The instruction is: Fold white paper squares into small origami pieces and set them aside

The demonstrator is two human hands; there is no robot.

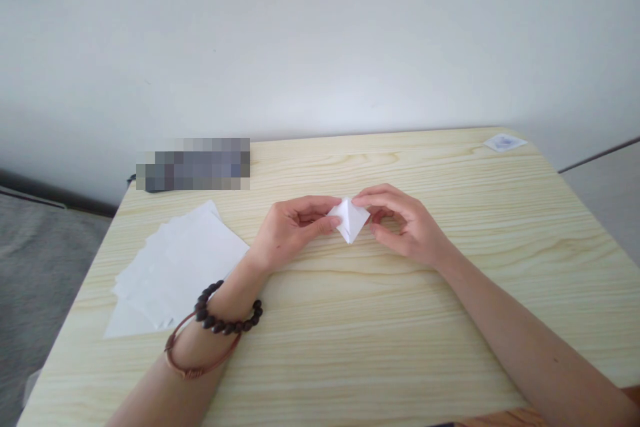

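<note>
A small folded piece of white paper (350, 219), diamond-shaped with a raised crease down its middle, is held just over the middle of the table. My left hand (295, 227) pinches its left side, thumb in front and fingers behind. On the other side, my right hand (407, 223) has curled fingers at the paper's upper edge and right corner. Its thumb is bent close to the lower right edge. What the fingertips behind the paper do is hidden.
Fanned-out white paper sheets (175, 267) lie left of my left forearm. A blurred dark object (200, 170) is at the back left of the wood-grain table (350, 347). Near the back right corner lies a small white diamond-shaped item (505, 142). Behind stands a white wall (320, 40).
</note>
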